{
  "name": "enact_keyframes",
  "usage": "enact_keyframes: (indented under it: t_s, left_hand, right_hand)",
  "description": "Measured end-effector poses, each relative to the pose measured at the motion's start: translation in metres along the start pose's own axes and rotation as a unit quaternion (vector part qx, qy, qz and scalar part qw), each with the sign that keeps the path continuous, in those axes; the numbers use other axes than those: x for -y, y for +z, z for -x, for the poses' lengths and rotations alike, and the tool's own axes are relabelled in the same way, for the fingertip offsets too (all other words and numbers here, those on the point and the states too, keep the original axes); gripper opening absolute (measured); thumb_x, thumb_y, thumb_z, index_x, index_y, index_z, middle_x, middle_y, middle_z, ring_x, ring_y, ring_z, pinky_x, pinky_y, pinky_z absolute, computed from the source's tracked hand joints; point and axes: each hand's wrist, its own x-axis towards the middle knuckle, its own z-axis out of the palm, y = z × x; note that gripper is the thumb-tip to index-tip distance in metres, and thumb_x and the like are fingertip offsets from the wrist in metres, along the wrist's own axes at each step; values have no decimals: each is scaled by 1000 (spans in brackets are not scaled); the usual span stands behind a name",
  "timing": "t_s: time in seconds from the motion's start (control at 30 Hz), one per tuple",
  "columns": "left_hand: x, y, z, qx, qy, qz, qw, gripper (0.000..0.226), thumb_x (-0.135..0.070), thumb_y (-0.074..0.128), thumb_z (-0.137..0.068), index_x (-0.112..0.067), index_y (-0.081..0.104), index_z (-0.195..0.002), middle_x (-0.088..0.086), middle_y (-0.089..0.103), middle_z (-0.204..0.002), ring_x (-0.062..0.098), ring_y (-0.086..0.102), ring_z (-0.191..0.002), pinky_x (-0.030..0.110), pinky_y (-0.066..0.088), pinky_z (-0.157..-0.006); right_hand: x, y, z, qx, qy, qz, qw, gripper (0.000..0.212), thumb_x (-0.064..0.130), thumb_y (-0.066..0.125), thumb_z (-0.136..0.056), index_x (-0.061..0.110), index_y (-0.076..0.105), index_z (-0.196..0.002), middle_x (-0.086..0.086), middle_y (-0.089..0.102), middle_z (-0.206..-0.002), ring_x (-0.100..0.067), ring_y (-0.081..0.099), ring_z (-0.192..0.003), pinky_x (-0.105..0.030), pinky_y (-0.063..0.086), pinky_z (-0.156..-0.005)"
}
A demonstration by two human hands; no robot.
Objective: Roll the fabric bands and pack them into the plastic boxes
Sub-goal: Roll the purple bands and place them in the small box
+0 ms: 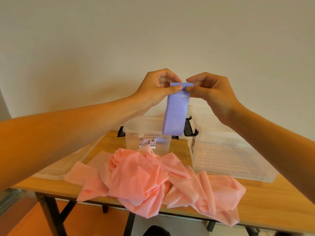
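Note:
A purple band hangs in the air above the table, its top edge folded over. My left hand pinches that top edge at the left and my right hand pinches it at the right. The band's lower end dangles in front of a small clear plastic box with black latches; something purple shows inside that box. A larger clear plastic box stands to the right. A crumpled heap of pink bands lies on the wooden table in front of the boxes.
A clear lid lies flat on the table's left side. The pink heap spills over the table's near edge. A plain wall stands behind the table. Black table legs and an orange floor show below.

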Motion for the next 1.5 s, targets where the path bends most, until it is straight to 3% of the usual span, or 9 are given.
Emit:
enact_keyframes:
  t_s: [0.37, 0.53, 0.77, 0.97, 1.33, 1.5]
  left_hand:
    - [1, 0, 1, -3, 3, -4, 1000, 17, -3, 76, -87, -10, 67, -99, 14, 73, -106, 24, 73, -99, 30, 58, -89]
    - [3, 1, -1, 2, -17, -4, 1000, 9, -15, 73, -92, -12, 68, -99, 9, 74, -102, 19, 72, -94, 28, 58, -81]
    - [1, 0, -2, -12, -14, -1, 1000, 4, -10, 72, -92, -12, 68, -93, 5, 74, -91, 8, 70, -81, 19, 53, -71]
    - [-1, -2, -2, -22, -2, -10, 1000, 9, -8, 75, -89, -11, 69, -95, 7, 72, -93, 5, 69, -80, 16, 51, -72]
    - [-1, -2, -3, -29, 7, 0, 1000, 14, -6, 76, -87, -4, 68, -99, 11, 72, -95, 12, 71, -84, 20, 55, -74]
    - [0, -3, -3, -29, 6, 3, 1000, 14, -4, 77, -87, -5, 68, -97, 9, 72, -94, 11, 71, -84, 20, 55, -75]
  right_hand:
    - [2, 2, -1, -3, 7, -5, 1000, 17, 5, 75, -90, -4, 73, -104, -21, 76, -98, -30, 75, -91, -35, 61, -83]
    - [3, 1, 1, -14, 3, -8, 1000, 15, 5, 77, -88, 1, 75, -102, -18, 77, -96, -28, 75, -92, -34, 60, -85]
    - [4, 4, 3, -39, 17, -29, 999, 19, 0, 78, -86, 6, 65, -98, -12, 78, -87, -26, 77, -88, -36, 62, -84]
    - [6, 4, 3, -45, 10, -15, 999, 22, 0, 79, -85, 7, 66, -101, -12, 77, -94, -23, 76, -90, -33, 62, -82]
    - [4, 3, 2, -71, -2, 10, 997, 13, -2, 81, -82, 8, 74, -86, -13, 76, -90, -18, 74, -83, -27, 59, -78]
    - [3, 4, 3, -74, -4, 4, 997, 7, 1, 79, -85, 7, 76, -88, -14, 77, -93, -20, 74, -86, -28, 60, -78]
